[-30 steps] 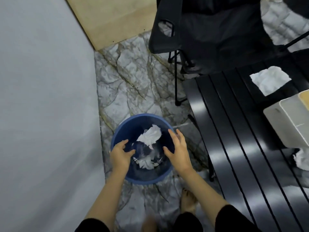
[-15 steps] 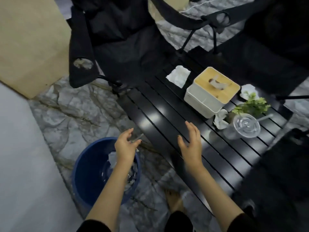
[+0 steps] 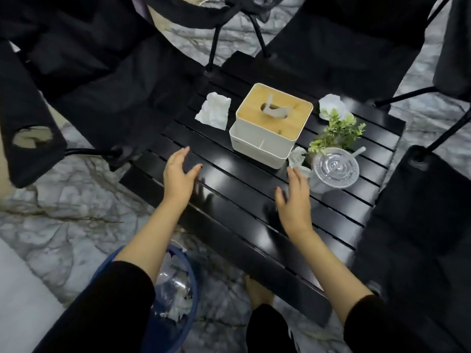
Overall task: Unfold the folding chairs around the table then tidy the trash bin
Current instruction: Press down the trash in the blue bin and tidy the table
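A: Step in hand? Chairs [image 3: 84,80] at upper left, upper right and right edge look unfolded: black fabric slung on thin black tube frames. So I judge we are in the bin-tidying part, collecting litter off the desk.

B: Agreed. Desk [image 3: 244,200] fills the centre: black slats, glossy, narrow gaps between them. Floor [image 3: 63,220] is grey veined stone pattern.

A: Bin [image 3: 183,324] at bottom, left of centre, on the floor beside the desk's near corner. Round, blue plastic; white crumpled paper and something clear inside. The left arm partly hides it.

B: Hands? Left hand [image 3: 178,174] spread, palm down, empty, over the near slats. Right hand [image 3: 295,202] likewise spread and empty, fingertips close to a small crumpled tissue [image 3: 298,156].

A: Other items: tissue box [image 3: 267,126], white body, pale wooden lid, a sheet poking up. Flat wrinkled tissue [image 3: 214,113] just left of it. Another wad [image 3: 331,103] behind the small green plant [image 3: 336,131]. Clear lidded cup [image 3: 335,166] with straw at right.

B: Next move, my guess: pinch the tissues lightly; soft, they compress. The one by the right hand touches the cup, so avoid tipping it.
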